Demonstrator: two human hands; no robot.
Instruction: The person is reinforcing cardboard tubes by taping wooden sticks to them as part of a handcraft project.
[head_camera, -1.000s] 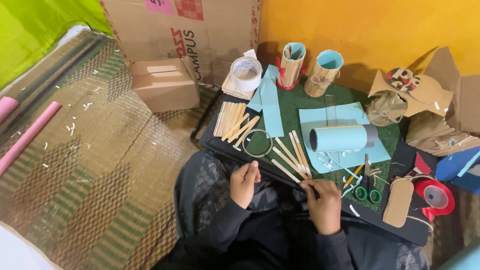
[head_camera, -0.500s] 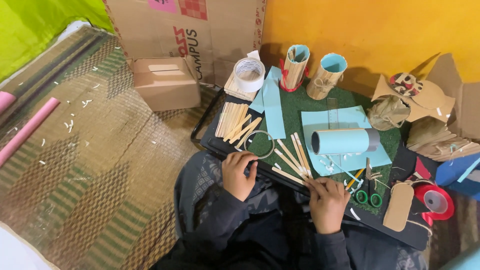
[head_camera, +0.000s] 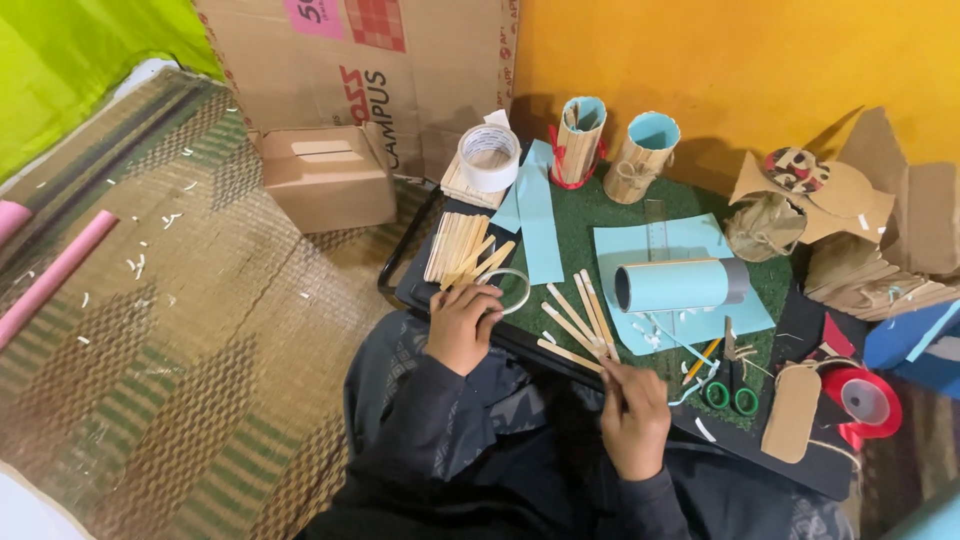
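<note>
My left hand (head_camera: 463, 322) rests on the near edge of a black tray (head_camera: 405, 290), fingers curled by a clear tape ring (head_camera: 508, 289) and a pile of wooden sticks (head_camera: 458, 250). My right hand (head_camera: 634, 415) pinches the ends of several loose wooden sticks (head_camera: 580, 325) lying on the green mat (head_camera: 590, 215). A light blue paper-covered tube (head_camera: 678, 284) lies on a blue paper sheet (head_camera: 690, 240) just beyond. Green-handled scissors (head_camera: 732, 375) lie to the right of my right hand.
Two stick-covered cups (head_camera: 578, 128) (head_camera: 643, 145) stand at the back by the orange wall. A white tape roll (head_camera: 488, 158), a small cardboard box (head_camera: 328, 177), a big carton (head_camera: 400, 60), cardboard pieces (head_camera: 870, 230) and red ribbon roll (head_camera: 865, 400) surround the tray. A woven mat (head_camera: 170, 340) lies left.
My left hand moved up from my lap to the tray's edge by the tape ring. My right hand stayed on the loose sticks, shifting slightly.
</note>
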